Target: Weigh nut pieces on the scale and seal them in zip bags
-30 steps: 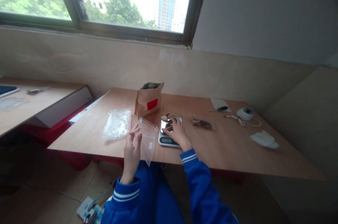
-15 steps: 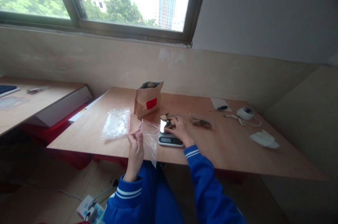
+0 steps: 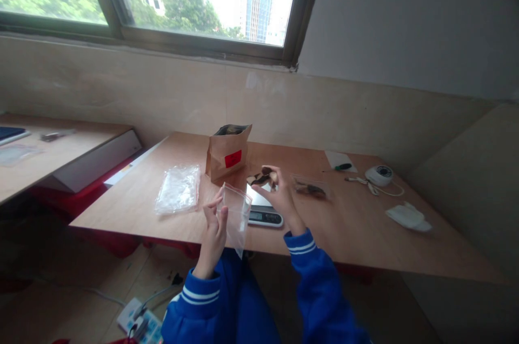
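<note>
My left hand (image 3: pixel 214 227) is closed on a clear zip-lock bag (image 3: pixel 235 219), which hangs upright by its top edge near the front of the table. Its mouth seems parted. My right hand (image 3: pixel 280 198) grips several dried brown-and-cream slices (image 3: pixel 261 177) between thumb and fingers, just over the digital scale (image 3: pixel 263 218). The scale's shiny plate shows beneath the hand, and the bag covers its left side. Behind these stands an open brown paper pouch (image 3: pixel 227 157) with a red label and similar pieces visible at its mouth.
A stack of clear bags (image 3: pixel 177 190) lies left. To the right are a filled clear bag (image 3: pixel 310 188), a screwdriver (image 3: pixel 343 166) on white paper, a white dome camera (image 3: pixel 378 175) with cable, and a crumpled white tissue (image 3: pixel 407 217). A power strip (image 3: pixel 140 322) lies on the floor.
My right hand has lifted the slices off the scale's plate. My left hand has brought the zip-lock bag slightly right, closer to the scale.
</note>
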{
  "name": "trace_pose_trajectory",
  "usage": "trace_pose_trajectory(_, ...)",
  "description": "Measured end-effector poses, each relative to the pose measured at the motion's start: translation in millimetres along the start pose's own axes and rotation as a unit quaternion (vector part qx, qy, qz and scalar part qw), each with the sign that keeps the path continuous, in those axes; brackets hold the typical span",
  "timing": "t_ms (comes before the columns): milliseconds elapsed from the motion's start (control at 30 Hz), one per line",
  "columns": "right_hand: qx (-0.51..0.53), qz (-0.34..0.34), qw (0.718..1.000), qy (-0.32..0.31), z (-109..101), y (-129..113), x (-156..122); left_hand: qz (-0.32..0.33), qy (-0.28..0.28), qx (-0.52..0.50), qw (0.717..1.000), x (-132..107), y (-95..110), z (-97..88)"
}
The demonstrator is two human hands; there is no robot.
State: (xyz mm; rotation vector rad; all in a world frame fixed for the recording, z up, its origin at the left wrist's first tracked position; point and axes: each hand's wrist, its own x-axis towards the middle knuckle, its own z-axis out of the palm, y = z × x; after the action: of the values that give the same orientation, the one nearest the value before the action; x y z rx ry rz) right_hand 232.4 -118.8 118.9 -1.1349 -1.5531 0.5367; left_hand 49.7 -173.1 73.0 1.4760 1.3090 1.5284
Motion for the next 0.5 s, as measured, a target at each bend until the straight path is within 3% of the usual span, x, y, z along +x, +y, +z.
trace_pose_trajectory(100, -0.039, -0.041, 0.989, -0.134, 3.1, -34.6, 2.4, 0.043, -0.014, 0.010, 0.999, 0.6, -1.3, 3.9)
trace_pose_trajectory(200, -0.065, -0.053, 0.969, -0.231, 5.7, -53.5, 5.6, 0.080, -0.015, 0.004, 0.997, 5.2, 1.4, 9.6)
trace_pose_trajectory(333, -0.049, -0.058, 0.957, -0.281, 5.9, -61.2, 10.3, 0.063, 0.013, -0.030, 0.997, 11.2, 11.2, 18.7)
trace_pose_trajectory(500, -0.031, -0.059, 0.956, -0.284, 6.7, -63.8, 11.4, 0.000, 0.052, -0.055, 0.997, 10.2, 23.3, 27.3)
